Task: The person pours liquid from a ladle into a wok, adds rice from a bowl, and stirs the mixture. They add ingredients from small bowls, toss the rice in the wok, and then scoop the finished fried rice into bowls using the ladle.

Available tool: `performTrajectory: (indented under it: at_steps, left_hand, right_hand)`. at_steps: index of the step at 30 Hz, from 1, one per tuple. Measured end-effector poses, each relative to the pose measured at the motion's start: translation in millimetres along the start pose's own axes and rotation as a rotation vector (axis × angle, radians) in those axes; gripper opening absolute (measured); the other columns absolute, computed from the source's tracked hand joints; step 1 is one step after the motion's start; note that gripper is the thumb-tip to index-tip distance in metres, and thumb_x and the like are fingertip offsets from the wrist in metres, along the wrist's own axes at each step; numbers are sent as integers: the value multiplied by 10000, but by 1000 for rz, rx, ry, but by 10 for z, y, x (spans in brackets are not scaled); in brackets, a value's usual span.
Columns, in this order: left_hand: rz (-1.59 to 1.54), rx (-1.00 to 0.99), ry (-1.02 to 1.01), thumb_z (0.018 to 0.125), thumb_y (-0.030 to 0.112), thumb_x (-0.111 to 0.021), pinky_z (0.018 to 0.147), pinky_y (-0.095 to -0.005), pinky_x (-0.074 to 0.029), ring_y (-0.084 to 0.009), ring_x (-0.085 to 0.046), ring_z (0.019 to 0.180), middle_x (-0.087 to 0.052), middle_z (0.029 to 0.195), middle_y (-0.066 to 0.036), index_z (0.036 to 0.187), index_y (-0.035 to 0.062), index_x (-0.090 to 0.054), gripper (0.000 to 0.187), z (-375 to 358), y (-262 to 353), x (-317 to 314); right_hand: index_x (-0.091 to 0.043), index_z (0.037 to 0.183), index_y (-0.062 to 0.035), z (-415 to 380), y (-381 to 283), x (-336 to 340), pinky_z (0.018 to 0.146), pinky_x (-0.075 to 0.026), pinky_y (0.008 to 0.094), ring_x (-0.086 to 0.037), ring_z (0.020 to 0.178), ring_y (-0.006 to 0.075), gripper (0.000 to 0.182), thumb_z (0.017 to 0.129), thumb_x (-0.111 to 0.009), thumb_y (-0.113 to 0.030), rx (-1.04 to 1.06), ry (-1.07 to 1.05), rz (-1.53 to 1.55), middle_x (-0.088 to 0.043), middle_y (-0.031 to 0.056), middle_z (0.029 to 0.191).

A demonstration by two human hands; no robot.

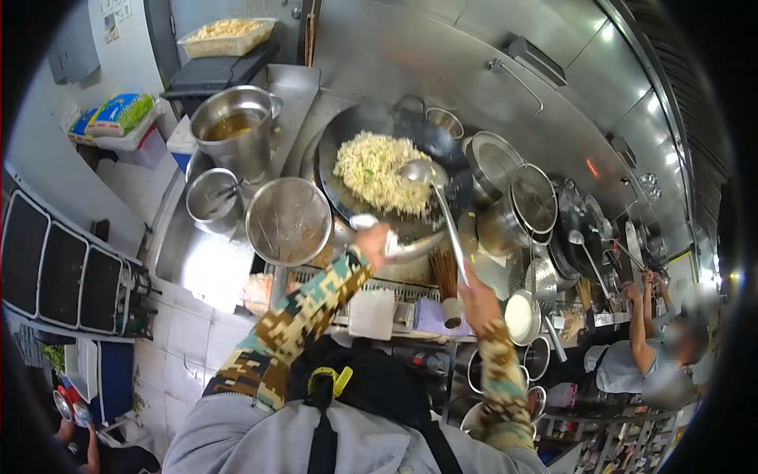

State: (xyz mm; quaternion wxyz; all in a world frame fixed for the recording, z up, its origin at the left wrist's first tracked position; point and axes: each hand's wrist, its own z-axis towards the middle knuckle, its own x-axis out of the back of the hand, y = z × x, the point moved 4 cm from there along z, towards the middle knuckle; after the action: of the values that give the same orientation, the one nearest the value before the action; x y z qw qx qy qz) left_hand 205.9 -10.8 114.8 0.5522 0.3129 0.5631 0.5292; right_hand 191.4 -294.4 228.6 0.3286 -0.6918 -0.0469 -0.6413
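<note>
My left hand (373,243) is closed at the near rim of a large dark wok (430,130), with a folded white cloth (391,243) between the fingers and the metal. Fried rice (371,170) with yellow and green bits fills the left and middle of the wok. A long-handled metal ladle (448,213) is in my right hand (480,304), its fingers wrapped round the end of the handle. The ladle's bowl rests at the right side of the rice.
Left of the wok are a wire strainer (289,221), a small pot (213,197) and a tall pot of brown liquid (230,126). Right stand lidded pots (497,162) and a white-filled container (521,317). A co-worker (647,355) works at far right; another person's hands (88,442) show lower left.
</note>
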Motion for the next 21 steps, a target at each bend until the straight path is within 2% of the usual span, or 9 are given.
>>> performTrajectory:
  at_steps: [2,4,6,11,12,13,16,19,21]
  left_hand:
    - [-565,621,127,869,123,-509,609,-459,-542,-261,-658,733,-649,874,-116,957,44,-591,144,-344,244,-154]
    - [-740,789,117,894,123,-491,629,-462,-544,-269,-671,795,-663,938,-130,1025,25,-590,192,-522,611,-307]
    - [-723,888,145,908,123,-487,674,-463,-543,-281,-674,824,-658,917,-121,1050,19,-571,195,-441,1116,-344]
    - [89,513,-135,863,28,-517,728,-369,-547,-243,-654,850,-654,1010,-111,1119,28,-576,263,-589,774,-258]
    - [-698,754,234,794,-41,-532,684,-344,-551,-250,-656,802,-645,1000,-104,1166,27,-548,379,-818,-62,-193]
    - [-704,601,245,797,-45,-525,691,-350,-547,-243,-652,805,-636,991,-93,1166,27,-547,377,-1054,-297,-207]
    - [-578,539,184,814,-22,-520,726,-372,-540,-238,-647,826,-634,939,-60,1128,46,-554,323,-1043,369,-147]
    - [-537,712,9,870,76,-495,687,-414,-544,-261,-648,776,-636,900,-72,1075,55,-559,216,-633,336,-38]
    - [-689,831,76,908,141,-478,662,-442,-546,-277,-649,742,-637,875,-79,1041,61,-563,177,-521,583,-123]
  right_hand:
    - [-317,1469,-172,-391,-283,737,576,-464,354,-570,551,238,557,948,-513,-174,-181,-279,23,-557,142,625]
    - [-303,1476,-110,-644,-71,1074,569,-469,299,-556,571,112,539,972,-477,-184,-23,-455,188,-554,39,644]
    - [-328,1459,-102,-352,125,954,589,-482,321,-573,594,169,515,971,-469,-186,115,-457,278,-574,89,680]
    - [-364,1433,-131,686,-408,596,641,-487,455,-615,686,380,500,959,-485,-238,192,-235,-249,-637,249,887]
    - [-361,1435,-136,683,-538,562,640,-479,474,-612,687,394,504,959,-486,-245,156,-177,-320,-638,253,891]
    - [-358,1437,-141,663,-602,549,639,-472,493,-610,688,408,507,959,-487,-252,123,-125,-391,-639,258,895]
    - [-357,1438,-172,345,-503,613,591,-461,482,-585,609,407,495,964,-473,-254,407,212,-248,-627,220,737]
    - [-451,1392,-171,92,-714,1007,570,-473,346,-581,589,240,441,960,-517,-238,51,-135,51,-598,141,704]
    - [-456,1389,-160,-157,-633,1524,605,-477,308,-588,621,195,433,965,-512,-225,217,-254,-60,-607,120,722]
